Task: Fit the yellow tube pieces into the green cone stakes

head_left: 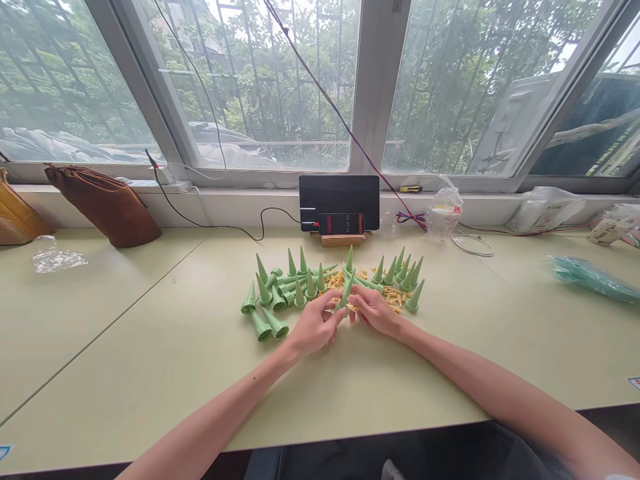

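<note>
My left hand (319, 321) is closed around the lower part of a green plastic cone (347, 288), which points up and leans slightly right. Close against it, my right hand (374, 309) pinches a small yellow plastic piece (352, 308) beside the cone's base. Behind my hands lies a pile of similar yellow pieces (334, 280), with more to the right (397, 297). Green cones stand and lie on both sides; one upright cone (415, 297) is at the right, and a tipped cone (261, 327) shows its hollow, ridged base at the left.
A phone (342, 223) leans on a black tablet (339, 190) at the back of the table (150, 373). Cables run across the back edge. A brown pouch (107, 207) stands at the left, a bagged cup (444, 212) and green plastic packaging (595, 279) at the right.
</note>
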{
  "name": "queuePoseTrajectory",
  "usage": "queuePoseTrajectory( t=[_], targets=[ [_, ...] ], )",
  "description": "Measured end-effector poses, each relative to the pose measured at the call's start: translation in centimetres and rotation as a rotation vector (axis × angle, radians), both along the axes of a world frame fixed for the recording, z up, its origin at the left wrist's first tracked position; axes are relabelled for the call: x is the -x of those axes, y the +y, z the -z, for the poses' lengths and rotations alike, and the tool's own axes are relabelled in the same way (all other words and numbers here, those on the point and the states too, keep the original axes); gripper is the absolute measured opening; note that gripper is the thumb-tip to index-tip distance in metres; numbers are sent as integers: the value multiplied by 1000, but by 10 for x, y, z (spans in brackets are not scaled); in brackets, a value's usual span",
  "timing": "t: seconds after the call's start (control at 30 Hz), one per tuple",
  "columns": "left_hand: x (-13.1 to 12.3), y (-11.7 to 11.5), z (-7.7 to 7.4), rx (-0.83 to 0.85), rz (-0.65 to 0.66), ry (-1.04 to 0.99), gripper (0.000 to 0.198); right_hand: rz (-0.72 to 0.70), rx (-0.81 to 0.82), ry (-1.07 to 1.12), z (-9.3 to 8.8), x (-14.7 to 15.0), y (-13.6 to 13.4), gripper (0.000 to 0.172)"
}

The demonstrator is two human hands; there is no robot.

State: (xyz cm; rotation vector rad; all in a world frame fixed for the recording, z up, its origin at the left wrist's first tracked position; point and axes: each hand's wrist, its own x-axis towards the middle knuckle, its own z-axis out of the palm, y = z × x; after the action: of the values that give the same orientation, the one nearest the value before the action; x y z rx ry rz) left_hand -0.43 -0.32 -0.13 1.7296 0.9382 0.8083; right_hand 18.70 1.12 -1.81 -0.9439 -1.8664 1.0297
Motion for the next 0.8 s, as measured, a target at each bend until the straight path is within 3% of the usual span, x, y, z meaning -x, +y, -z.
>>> queuePoseTrajectory(
  t=[0.8],
  targets=[
    [2,0,-4,40,-22,32,42,5,27,-13,0,0,-1,42]
  ],
)
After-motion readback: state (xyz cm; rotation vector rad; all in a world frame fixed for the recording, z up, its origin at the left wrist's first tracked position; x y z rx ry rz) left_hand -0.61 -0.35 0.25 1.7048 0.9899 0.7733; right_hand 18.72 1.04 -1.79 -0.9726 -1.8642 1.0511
